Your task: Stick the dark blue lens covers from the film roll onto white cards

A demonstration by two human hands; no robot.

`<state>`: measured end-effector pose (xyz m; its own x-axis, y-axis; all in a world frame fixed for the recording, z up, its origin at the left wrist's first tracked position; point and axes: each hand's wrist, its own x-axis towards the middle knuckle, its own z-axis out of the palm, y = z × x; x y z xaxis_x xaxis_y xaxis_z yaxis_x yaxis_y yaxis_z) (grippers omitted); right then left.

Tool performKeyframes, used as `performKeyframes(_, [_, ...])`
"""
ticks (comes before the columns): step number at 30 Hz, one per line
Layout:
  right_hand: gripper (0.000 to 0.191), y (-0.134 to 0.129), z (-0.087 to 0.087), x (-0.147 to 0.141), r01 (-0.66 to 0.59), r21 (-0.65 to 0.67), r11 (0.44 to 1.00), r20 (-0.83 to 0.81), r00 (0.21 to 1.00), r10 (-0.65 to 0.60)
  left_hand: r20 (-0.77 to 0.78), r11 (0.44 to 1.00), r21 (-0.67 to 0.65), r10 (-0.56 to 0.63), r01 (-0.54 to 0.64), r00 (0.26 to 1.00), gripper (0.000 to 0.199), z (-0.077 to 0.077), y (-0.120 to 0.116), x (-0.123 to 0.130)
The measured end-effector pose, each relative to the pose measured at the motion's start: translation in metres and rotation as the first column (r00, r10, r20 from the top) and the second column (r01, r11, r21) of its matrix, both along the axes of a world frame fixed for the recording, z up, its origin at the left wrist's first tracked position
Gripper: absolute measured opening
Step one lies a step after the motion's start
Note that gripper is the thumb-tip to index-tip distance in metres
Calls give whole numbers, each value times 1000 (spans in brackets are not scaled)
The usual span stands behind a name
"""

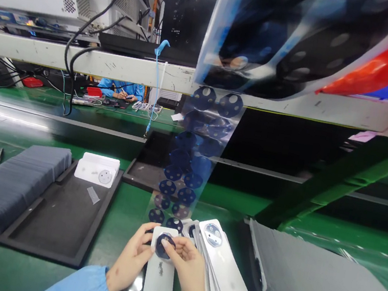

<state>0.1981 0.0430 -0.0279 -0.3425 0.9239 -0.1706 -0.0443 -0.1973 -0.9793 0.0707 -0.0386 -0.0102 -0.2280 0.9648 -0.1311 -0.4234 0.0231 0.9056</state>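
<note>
A white phone back cover (158,288) lies lengthwise in front of me, its camera end farthest away. My left hand (134,253) grips the upper left edge of this cover between thumb and fingers. On the camera area sits a dark round sticker with holes (163,245). My right hand (188,269) has its thumb on the sticker, with the fingers curled at the cover's right edge. Whether the sticker lies fully flat cannot be made out. Just beyond hangs a clear strip (190,165) carrying rows of similar dark round stickers.
More white phone back covers (222,264) lie fanned out at the right. Grey sheets fill a tray (322,286) farther right. At left, a black tray (54,226) holds a dark stack (19,186) and white covers (97,169). A green post (336,184) slants upward; another person (121,89) sits beyond.
</note>
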Motion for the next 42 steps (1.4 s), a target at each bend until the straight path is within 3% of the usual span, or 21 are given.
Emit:
performKeyframes(12, [38,1,-6,-2,15,48,999,43,999,-17,-4,1000,-1,-9,9,1000,50,0,0,2])
performKeyframes(18, [34,-2,-6,-3,18,205,979,149,988,-50,-28,1000,7,13,-13,1000,48,0,-1,5])
performKeyframes(22, [28,-6,-2,-1,-20,369,929,276,957,-88,-45,1000,18,21,-20,999,46,-3,-1,6])
performKeyframes(26, [24,-7,0,0,-15,585,811,332,916,-223,-45,999,21,45,-44,998,44,-7,0,6])
performKeyframes(28, [27,-6,-2,-1,23,632,775,308,910,-278,-50,998,23,57,-56,997,42,-7,0,5])
performKeyframes(30, [46,-6,-4,-2,82,606,791,268,916,-299,-47,998,24,59,-58,997,42,-7,0,5])
performKeyframes(32, [60,-6,-6,-4,88,509,856,216,950,-226,-41,998,23,54,-53,998,42,-5,0,6])
performKeyframes(34, [53,-6,-6,-4,-1,347,938,138,989,-50,-46,999,12,46,-45,998,42,-4,-1,7])
performKeyframes(36, [39,-6,-4,-3,-110,188,976,40,994,104,-61,999,-4,38,-38,997,43,-3,-1,9])
performKeyframes(38, [31,-6,-1,-3,-153,100,983,-26,987,156,-68,999,-16,29,-30,997,45,-4,-1,9])
performKeyframes(42, [29,-6,5,-3,-148,109,983,-81,984,157,-60,999,-27,27,-29,998,50,-4,0,9])
